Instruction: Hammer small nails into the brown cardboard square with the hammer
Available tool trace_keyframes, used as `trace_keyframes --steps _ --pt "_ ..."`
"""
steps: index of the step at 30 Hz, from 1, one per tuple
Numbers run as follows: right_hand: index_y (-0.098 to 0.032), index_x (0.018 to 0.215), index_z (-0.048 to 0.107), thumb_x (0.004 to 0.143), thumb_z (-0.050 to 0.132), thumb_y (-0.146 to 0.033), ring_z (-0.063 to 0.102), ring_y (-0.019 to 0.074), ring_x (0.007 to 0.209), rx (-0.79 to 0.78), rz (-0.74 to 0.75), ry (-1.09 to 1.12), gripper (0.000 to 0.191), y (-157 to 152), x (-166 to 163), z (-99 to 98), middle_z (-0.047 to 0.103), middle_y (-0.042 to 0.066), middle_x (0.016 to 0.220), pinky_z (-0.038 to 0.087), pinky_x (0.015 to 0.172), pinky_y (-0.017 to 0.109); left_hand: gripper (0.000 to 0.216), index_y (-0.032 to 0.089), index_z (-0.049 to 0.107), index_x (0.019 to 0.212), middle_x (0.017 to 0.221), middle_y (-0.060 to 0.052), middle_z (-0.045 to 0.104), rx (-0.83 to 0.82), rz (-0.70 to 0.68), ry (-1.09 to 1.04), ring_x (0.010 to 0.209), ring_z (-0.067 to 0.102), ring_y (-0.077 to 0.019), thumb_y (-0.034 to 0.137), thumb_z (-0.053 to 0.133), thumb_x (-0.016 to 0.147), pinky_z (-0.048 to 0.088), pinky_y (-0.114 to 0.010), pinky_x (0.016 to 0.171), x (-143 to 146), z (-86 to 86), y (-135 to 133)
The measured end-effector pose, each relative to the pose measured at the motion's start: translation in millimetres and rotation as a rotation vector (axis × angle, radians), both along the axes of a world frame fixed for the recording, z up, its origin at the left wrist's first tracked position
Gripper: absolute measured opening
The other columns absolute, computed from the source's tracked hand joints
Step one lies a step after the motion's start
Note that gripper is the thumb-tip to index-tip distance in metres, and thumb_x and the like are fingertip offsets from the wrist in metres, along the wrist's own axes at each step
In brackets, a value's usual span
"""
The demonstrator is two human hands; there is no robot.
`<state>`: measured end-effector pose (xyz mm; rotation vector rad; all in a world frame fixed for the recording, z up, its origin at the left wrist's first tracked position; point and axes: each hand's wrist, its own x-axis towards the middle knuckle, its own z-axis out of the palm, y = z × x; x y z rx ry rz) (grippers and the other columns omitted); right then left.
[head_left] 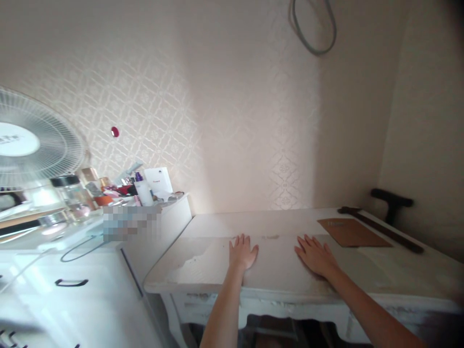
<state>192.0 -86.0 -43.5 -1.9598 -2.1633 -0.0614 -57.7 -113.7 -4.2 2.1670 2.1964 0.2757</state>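
Observation:
My left hand (242, 253) rests palm down on the white table (203, 241), fingers spread, holding nothing. To its right, my right hand (314, 253) also lies flat on the tabletop with its fingers apart. A brown envelope-like sheet (353, 233), with faint lettering near its upper left, lies just beyond my right hand and does not touch it. Past the sheet, a long dark strip (384, 230) stretches along the table's right side; its kind is hard to make out. The table's surface shows worn, peeling patches.
At left stands a white cabinet (159, 237) crowded with bottles, jars and a white box (158, 181). A fan (47, 140) rises behind them. A grey cable loop (315, 50) hangs on the patterned wall. Behind the table's right end is a black T-shaped object (392, 200).

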Motion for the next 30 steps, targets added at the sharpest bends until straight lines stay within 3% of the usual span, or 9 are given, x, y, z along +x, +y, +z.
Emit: trace_keyframes --steps 30 --pt "-0.018 0.141 0.037 0.090 0.021 -0.044 0.023 0.0304 0.135 -0.064 -0.021 -0.014 0.059 -9.1 -7.5 5.3 0.029 0.010 0.148 0.019 0.106 0.054 0.066 0.017 0.031 0.142 0.151 -0.008 0.021 -0.058 0.009 0.032 0.139 0.017 -0.0250 0.053 0.015 0.089 0.014 -0.048 0.112 -1.1 2.0 -4.0"
